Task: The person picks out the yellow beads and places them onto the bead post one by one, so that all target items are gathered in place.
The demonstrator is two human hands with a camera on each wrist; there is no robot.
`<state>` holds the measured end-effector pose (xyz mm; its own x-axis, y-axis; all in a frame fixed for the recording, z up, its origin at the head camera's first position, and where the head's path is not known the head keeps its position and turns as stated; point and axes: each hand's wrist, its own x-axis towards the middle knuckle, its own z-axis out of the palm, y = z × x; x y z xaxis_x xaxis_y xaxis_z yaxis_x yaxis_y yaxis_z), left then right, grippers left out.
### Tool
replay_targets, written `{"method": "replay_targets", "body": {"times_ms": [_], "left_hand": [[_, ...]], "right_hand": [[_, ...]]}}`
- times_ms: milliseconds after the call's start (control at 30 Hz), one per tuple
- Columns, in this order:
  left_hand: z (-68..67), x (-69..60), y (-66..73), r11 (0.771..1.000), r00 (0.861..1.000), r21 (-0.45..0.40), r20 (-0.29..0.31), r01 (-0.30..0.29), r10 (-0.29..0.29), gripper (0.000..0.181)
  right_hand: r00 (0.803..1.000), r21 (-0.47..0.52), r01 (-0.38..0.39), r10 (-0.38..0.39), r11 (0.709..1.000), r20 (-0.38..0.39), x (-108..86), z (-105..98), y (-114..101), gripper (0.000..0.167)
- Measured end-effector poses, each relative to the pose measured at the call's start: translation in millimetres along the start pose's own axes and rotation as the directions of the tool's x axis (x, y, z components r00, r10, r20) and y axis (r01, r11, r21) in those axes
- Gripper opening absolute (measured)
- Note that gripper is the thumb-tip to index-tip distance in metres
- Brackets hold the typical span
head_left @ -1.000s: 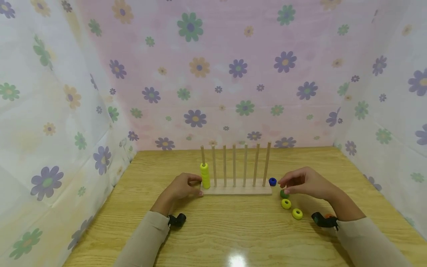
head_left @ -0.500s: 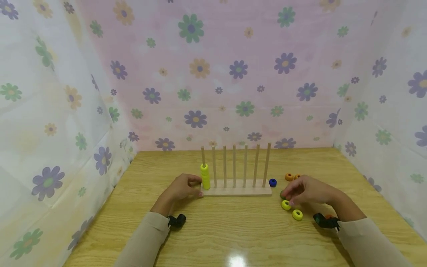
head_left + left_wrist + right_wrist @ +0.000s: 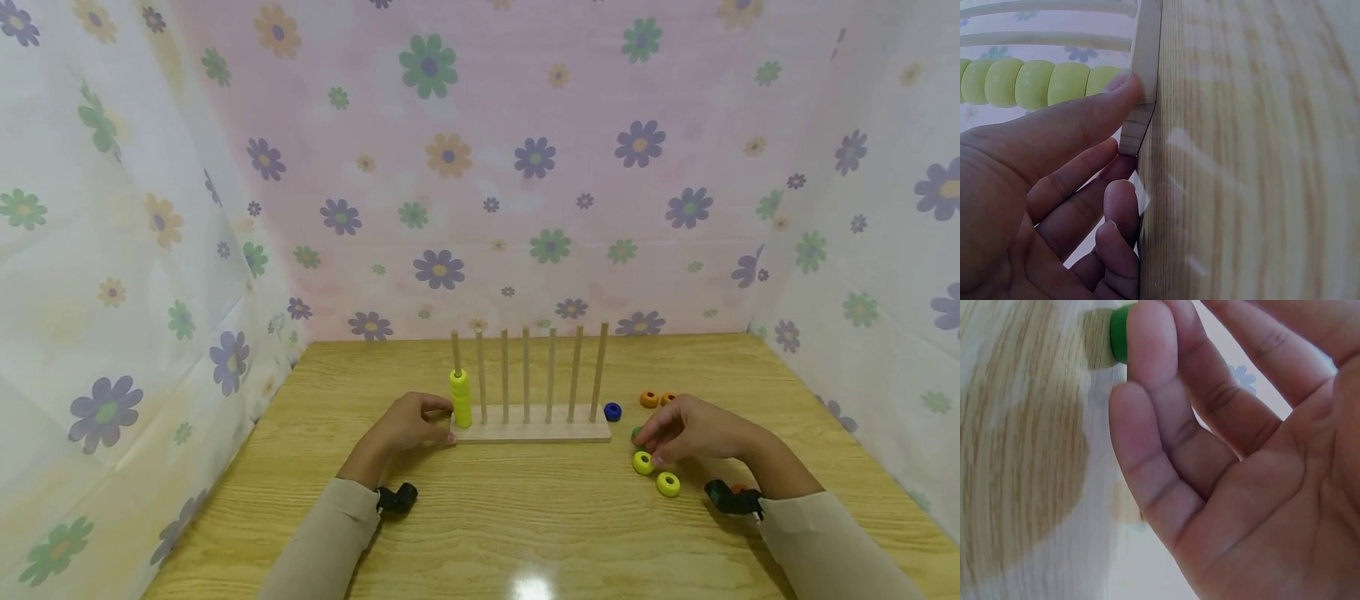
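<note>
A wooden peg stand (image 3: 532, 429) stands on the table with several upright pegs. Yellow beads (image 3: 461, 400) are stacked on its leftmost peg. My left hand (image 3: 408, 423) grips the left end of the base; in the left wrist view the thumb (image 3: 1079, 122) lies along one side and fingers reach the end. My right hand (image 3: 697, 429) hovers low, with bent fingers, among loose beads. Its fingers partly hide a green bead (image 3: 1120, 337), and its thumb is beside a yellow bead (image 3: 643, 462). Whether they touch is unclear. Another yellow bead (image 3: 668, 484) lies nearer.
A blue bead (image 3: 612, 412) lies by the stand's right end. Orange beads (image 3: 649, 399) lie behind my right hand, and another orange piece (image 3: 739, 488) shows beside the right wrist camera (image 3: 726, 495). Flowered cloth (image 3: 525, 167) encloses the table (image 3: 480, 517) at the back and sides.
My right hand has moved slightly right and toward me, from over the green bead to beside the nearer yellow bead, uncovering the orange beads. My left hand keeps its grip on the stand.
</note>
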<state>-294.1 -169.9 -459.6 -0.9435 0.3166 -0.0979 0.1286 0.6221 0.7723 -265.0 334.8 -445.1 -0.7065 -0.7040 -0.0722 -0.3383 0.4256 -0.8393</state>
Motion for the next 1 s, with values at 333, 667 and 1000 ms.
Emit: {"method": "replay_targets", "body": {"times_ms": [333,667,1000], "left_hand": [[0.3,-0.6,0.8,1.000,1.000,-0.007,0.006,-0.005,0.005,0.052],[0.4,0.1,-0.3,1.000,1.000,-0.011,0.008,-0.005,0.005,0.052],[0.1,-0.7,-1.4,1.000,1.000,-0.016,0.011,-0.001,0.001,0.054]], "right_hand": [[0.999,-0.073,0.005,-0.008,0.997,-0.041,-1.5,-1,-6,0.027],[1.000,-0.029,0.007,-0.008,1.000,-0.011,-1.9,2,-12,0.028],[1.000,-0.058,-0.007,0.006,0.998,-0.017,0.1,4,-9,0.023]]}}
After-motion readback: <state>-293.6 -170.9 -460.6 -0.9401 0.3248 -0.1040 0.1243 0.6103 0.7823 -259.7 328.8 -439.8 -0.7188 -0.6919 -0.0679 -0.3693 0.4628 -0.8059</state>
